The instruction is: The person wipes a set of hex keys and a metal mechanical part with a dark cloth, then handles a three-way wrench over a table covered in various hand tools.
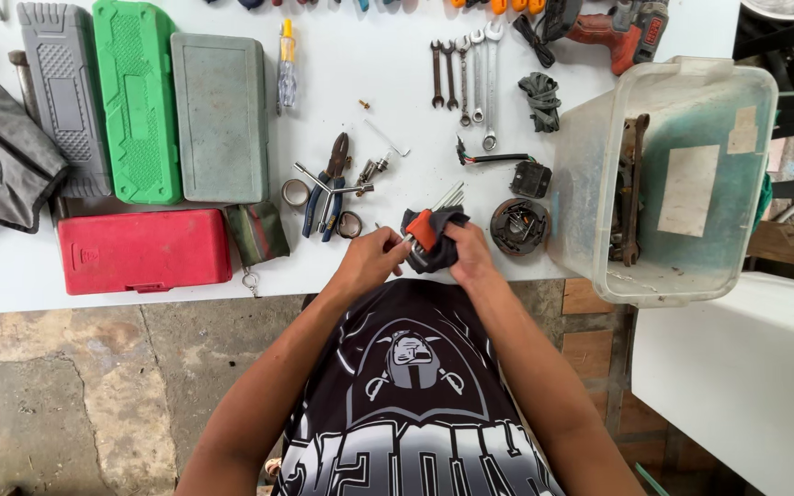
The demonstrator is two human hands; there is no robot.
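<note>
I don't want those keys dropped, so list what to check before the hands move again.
1. Left hand on the hex key set: ok, fingers touch its near end.
2. Right hand supports the dark cloth around the set: ok.
3. Keys fanned out, pointing away: ok.
4. Grip firmness: cannot tell.
5. Table room nearby: not ok, pliers and round part lie close.
6. Plastic bin overhangs the table edge: not ok.
</note>
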